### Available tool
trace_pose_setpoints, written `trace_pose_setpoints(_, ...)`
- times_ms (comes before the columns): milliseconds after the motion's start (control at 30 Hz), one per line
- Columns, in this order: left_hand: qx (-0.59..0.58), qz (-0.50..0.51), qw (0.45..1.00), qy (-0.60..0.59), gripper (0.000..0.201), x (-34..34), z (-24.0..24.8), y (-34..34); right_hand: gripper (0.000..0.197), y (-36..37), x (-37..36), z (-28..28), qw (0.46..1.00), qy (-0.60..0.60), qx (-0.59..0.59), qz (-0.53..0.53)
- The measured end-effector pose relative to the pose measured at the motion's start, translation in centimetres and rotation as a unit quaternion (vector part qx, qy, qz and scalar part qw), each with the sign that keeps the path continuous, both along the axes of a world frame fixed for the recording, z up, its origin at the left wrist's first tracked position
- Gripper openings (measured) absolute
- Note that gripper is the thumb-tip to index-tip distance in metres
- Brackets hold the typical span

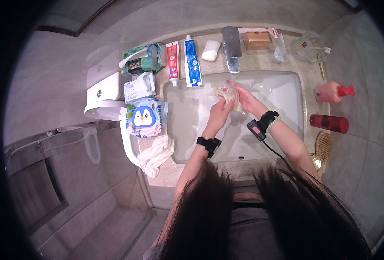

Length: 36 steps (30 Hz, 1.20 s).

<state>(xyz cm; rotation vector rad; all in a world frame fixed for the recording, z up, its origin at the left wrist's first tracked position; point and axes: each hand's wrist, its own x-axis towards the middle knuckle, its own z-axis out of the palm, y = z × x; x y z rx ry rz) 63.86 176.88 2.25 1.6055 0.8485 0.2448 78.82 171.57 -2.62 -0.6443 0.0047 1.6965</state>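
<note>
Over the sink (pixel 187 143), both hands are on a wet off-white cloth (pixel 232 100), bunched up beneath the tap (pixel 232 43). A stream of water (pixel 232 79) runs down onto it. My left hand (pixel 219 112) grips the cloth from the near left side, fingers closed on it. On the cloth's right side, my right hand (pixel 247 99) is closed round it too, with the palm partly showing. The folds hide some fingertips, and the cloth's exact kind does not show.
Left of the sink lie a white crumpled cloth (pixel 156 156), a wipes pack (pixel 146 118) and a tissue pack (pixel 142 60). Behind are a red tube (pixel 173 63), a blue tube (pixel 193 63) and soap (pixel 210 50). A pump bottle (pixel 328 92), red bottle (pixel 329 124) and hairbrush (pixel 324 145) stand or lie right.
</note>
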Motion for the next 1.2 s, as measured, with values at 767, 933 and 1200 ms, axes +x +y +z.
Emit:
trace_pose_setpoints(767,-0.090,0.023,0.992,0.085,0.031,-6.9,8.2,6.6,0.026,0.6,3.1,1.5,0.841,-0.524,0.043,0.124)
trace_pose_setpoints(933,-0.165,0.057,0.982,0.067,0.037,-5.5,0.2,4.7,0.032,2.3,4.3,1.3,0.837,-0.544,0.009,0.060)
trace_pose_setpoints(1200,-0.573,0.190,0.769,-0.213,0.049,0.5,-5.9,2.6,0.035,0.8,-0.3,4.5,0.987,-0.149,0.058,0.010)
